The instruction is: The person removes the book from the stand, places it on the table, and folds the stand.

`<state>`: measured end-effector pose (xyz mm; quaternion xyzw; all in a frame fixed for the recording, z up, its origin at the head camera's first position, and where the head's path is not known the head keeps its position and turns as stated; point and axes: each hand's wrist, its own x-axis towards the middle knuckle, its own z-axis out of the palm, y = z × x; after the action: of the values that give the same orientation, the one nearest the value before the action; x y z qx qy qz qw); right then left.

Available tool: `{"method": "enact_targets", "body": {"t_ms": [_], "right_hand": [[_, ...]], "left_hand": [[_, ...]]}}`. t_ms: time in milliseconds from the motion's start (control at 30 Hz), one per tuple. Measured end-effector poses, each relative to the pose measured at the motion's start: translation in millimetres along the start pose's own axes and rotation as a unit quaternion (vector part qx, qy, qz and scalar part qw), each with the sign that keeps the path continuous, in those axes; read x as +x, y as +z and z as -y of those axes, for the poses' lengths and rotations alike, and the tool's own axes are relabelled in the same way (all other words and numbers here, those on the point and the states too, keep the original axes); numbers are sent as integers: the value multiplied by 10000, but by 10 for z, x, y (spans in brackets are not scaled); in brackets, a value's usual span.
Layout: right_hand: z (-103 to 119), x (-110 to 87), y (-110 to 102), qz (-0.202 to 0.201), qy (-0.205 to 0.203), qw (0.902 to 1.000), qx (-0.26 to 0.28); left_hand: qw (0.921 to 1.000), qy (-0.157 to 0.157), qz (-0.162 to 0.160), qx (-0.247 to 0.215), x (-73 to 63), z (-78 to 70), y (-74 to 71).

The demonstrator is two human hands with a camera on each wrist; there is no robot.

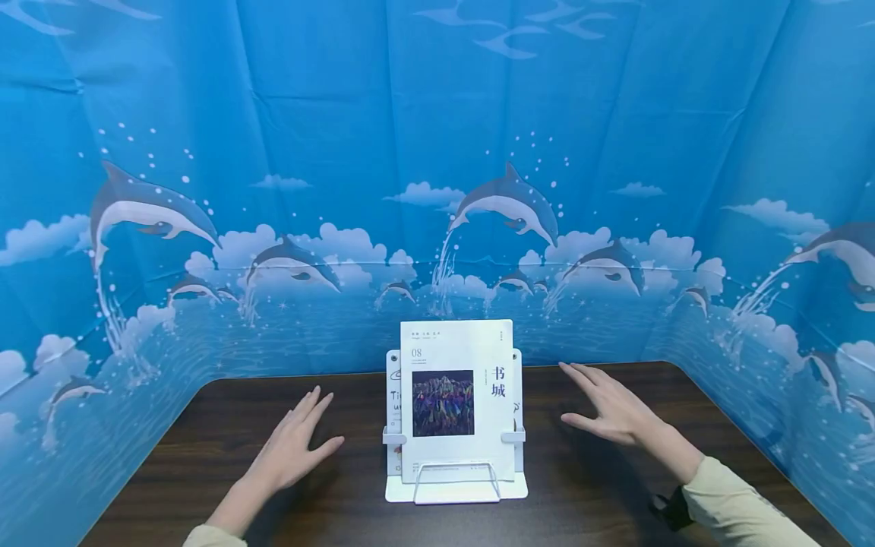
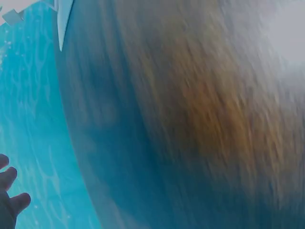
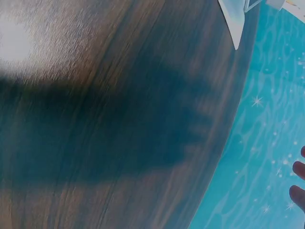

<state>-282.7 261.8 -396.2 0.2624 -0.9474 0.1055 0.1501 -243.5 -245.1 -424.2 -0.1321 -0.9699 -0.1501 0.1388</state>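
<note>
In the head view a white book (image 1: 444, 349) with a dark square picture on its cover leans upright on a white book stand (image 1: 397, 490). Two side clips of the stand sit at the book's edges, and a wire bar crosses its foot. My left hand (image 1: 290, 444) hovers over the table to the left of the stand, fingers extended and thumb apart. To the right, my right hand (image 1: 611, 406) is held with fingers straight, also away from the stand. Both hold nothing. Only fingertips (image 2: 19, 202) show in the left wrist view, and fingertips (image 3: 299, 169) at the right wrist view's edge.
The dark wooden table (image 1: 342, 524) carries the stand near its middle. A blue curtain (image 1: 328, 152) with dolphins and clouds rises behind and along both sides of the table. A dark wrist device (image 1: 673, 509) hangs at the right sleeve.
</note>
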Motion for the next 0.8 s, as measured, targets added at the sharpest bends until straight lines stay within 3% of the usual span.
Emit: {"method": "enact_targets", "body": {"t_ms": [200,433,667,800], "right_hand": [[106,47,-36,-20,191,9990,406],[243,110,-80,-240,285,9937,1052],[394,216,-111,-537,236,9808,1859],[472,281,-136,-488,281,9689,2411]], "left_hand": [[9984,112,-281,-484,11,-119,-14],[9909,214,-745,-1101,48,-313,-6],[9762,540,-1398,-1568,84,-515,5],[9665,527,-1569,-1961,101,-628,8]]}}
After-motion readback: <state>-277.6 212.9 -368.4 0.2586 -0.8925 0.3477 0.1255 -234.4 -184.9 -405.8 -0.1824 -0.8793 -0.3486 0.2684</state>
